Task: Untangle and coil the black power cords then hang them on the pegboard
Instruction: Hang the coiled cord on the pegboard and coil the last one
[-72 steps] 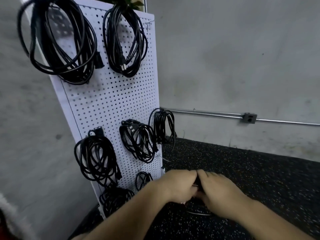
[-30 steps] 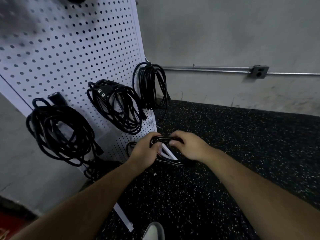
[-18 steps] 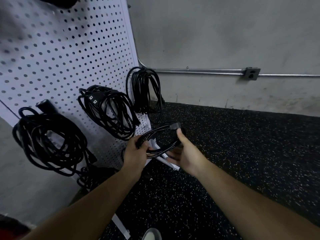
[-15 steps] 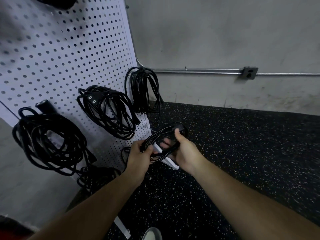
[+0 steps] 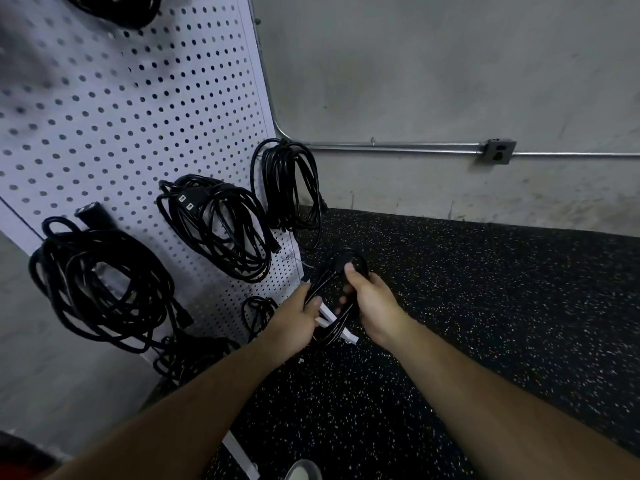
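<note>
the cord coil (image 5: 331,332) is off the floor (image 5: 485,306), held between both hands just in front of the lower right corner of the pegboard (image 5: 138,116). the left hand (image 5: 298,317) grips the near side of the loops, fingers wrapped round the bundle. the right hand (image 5: 370,299) grasps the far side, with its thumb pressed on top by what looks like the plug end (image 5: 343,261); it is black on black there, so i can't be sure.

the step in hand reads as finishing the coil and getting it ready to hang. to do it well, let the left hand act as the clamp and not loosen, while the right evens the loops to one size and lays the loose end along them so nothing dangles. the cord looks short and springy, so a slack grip would likely let the loops pop open.

for hanging, pick a free spot first. the low rows are crowded: a small coil (image 5: 258,315) hangs just left of the left hand, with a middle coil (image 5: 214,226) and an edge coil (image 5: 287,188) above it. bare board shows higher up, but no empty hook is visible from here. lift the coil by its top, all strands together, and bring it in clear of the neighbours so it snags none of them.
</note>
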Available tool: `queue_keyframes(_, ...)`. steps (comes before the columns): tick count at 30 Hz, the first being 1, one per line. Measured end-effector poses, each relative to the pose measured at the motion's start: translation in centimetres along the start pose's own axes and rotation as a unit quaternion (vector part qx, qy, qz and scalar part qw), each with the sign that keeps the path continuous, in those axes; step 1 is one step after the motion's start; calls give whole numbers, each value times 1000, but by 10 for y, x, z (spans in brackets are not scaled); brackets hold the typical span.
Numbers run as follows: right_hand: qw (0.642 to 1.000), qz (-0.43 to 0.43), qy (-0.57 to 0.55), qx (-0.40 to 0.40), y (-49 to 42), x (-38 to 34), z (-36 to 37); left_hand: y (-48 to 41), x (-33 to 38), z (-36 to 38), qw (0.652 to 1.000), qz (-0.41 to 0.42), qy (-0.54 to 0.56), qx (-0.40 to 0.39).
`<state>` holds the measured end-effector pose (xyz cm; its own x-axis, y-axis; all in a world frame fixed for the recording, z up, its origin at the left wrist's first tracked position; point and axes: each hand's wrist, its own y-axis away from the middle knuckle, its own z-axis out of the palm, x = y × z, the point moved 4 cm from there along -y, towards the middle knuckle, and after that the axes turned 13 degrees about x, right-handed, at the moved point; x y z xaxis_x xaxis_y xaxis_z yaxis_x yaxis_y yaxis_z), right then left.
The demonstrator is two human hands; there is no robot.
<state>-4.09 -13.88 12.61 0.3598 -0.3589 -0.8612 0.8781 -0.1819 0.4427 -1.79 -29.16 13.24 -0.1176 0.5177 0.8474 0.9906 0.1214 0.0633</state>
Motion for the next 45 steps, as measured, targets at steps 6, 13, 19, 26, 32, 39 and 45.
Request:
queue_keyframes(6, 736, -454, 497, 72, -32, -20, -8, -48, -11, 20, 970, 124, -209, -29)
queue_keyframes(13, 587, -490, 621, -173, -99, -5, 32, -92, -13, 27, 957, 161, -241, -14)
queue_keyframes(19, 628, -566, 512, -150, -147, -11, 51, -119, -24, 12, 971, 164, -176, 0)
queue_keyframes(26, 688, -542, 454, -160, -184, -7, 73, -142, -35, 14, 925, 263, -202, 185)
queue_keyframes(32, 772, -424, 449, -153, -204, 25, 76, -167, -56, 20, 887, 290, -302, 196)
queue_keyframes(39, 842, -314, 412, -149, -200, 66, 78, -158, -62, 28, 847, 328, -399, 127)
queue_keyframes(45, 865, -289, 388, -135, -193, 78, 73, -158, -60, 21, 893, 287, -326, 117)
